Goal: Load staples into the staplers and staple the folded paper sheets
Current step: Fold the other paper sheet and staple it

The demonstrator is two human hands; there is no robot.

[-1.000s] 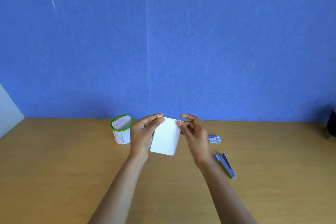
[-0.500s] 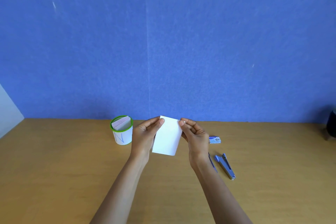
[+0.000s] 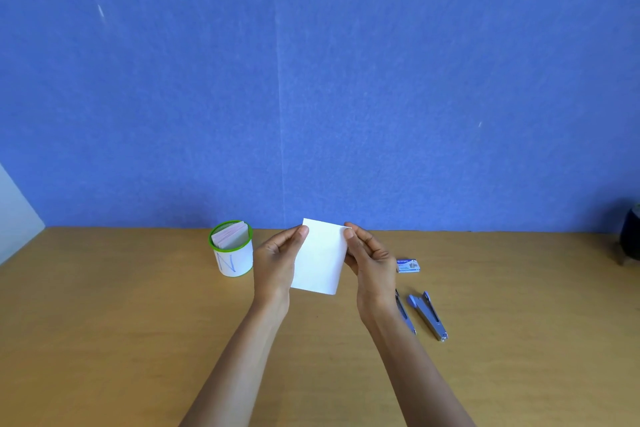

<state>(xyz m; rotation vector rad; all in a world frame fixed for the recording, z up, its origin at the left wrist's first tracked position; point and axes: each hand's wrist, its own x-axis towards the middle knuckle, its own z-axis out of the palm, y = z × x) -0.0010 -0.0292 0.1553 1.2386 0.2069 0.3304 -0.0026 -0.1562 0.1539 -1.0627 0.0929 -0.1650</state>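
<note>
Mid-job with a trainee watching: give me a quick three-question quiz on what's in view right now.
1. True or false: the left hand and the right hand both pinch the folded paper sheet, holding it above the table.
2. Fill in: the letter written on the green-rimmed cup is ___.
3. Where is the staple box?
A) inside the cup
B) on the table, farther from the person than the fully visible stapler
C) in the right hand

Key: 1 true; 2 N; 3 B.
</note>
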